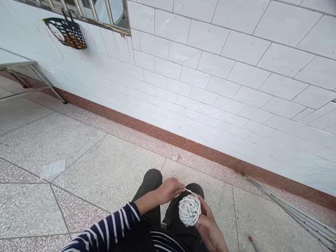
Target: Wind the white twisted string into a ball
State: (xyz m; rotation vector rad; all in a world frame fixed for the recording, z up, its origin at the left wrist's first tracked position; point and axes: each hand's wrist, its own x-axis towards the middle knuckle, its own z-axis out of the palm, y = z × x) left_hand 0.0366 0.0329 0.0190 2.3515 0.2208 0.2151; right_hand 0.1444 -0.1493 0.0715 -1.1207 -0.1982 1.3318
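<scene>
- White, round, thick-cord crocheted disc (pixel 189 210), ringed with chunky braided stitches and faintly flecked with grey; it is held above the lap, just in front of the right knee, its flat face turned up to view
- Bare right hand (pixel 208 225), curled around the disc's right edge and gripping it, thumb near the rim
- Bare left hand (pixel 170 190), thumb and fingers pinched together on a thin white twisted cord strand (pixel 189 191); the strand runs to the disc's upper edge
- Navy-and-white striped sleeve (pixel 112 225) on the left arm; dark grey ribbed trousers (pixel 152 180) below
- Speckled pale terrazzo floor (pixel 105 168); on it, a flat white sheet (pixel 53 169) to the left and a small whitish lump (pixel 175 156) near the wall
- White tiled wall (pixel 199 70), with a red-brown skirting band (pixel 147 127) along its foot
- Black openwork plastic basket (pixel 76 35), hung below the metal-barred window (pixel 91 8); orange and yellow contents show through its holes, though what they are cannot be told; its white oval patch (pixel 56 31) bears pinkish and dark marks, too small to read
</scene>
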